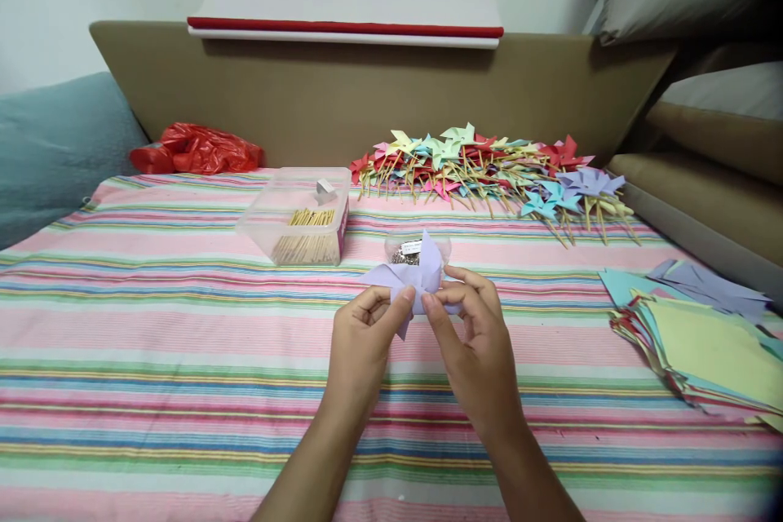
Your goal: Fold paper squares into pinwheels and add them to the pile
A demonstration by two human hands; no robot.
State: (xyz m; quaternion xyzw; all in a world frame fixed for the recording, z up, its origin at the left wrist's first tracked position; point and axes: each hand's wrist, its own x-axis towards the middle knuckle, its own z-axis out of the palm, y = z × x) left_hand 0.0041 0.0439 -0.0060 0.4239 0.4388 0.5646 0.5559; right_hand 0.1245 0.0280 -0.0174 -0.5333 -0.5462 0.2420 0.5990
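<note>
A lavender paper pinwheel (pixel 430 261) is held up in front of me, its blades folded in toward the centre. My left hand (pixel 370 325) pinches it on the left, thumb near the middle. From the other side my right hand (pixel 474 326) grips it between thumb and fingers. No stick shows on this pinwheel. Just behind it, partly covered, sits a small clear container (pixel 395 243) of tiny metallic pieces with a white label. To the left is a clear plastic box (pixel 263 216) with many wooden sticks (pixel 303 249) inside.
Finished pinwheels on sticks (pixel 458 155) lie heaped at the back right. Stacked coloured paper sheets (pixel 703 342) lie at the right, with lavender cut pieces (pixel 713 285) behind. A red plastic bag (pixel 208 151) rests at the back left. Striped cloth (pixel 183 391) covers the surface.
</note>
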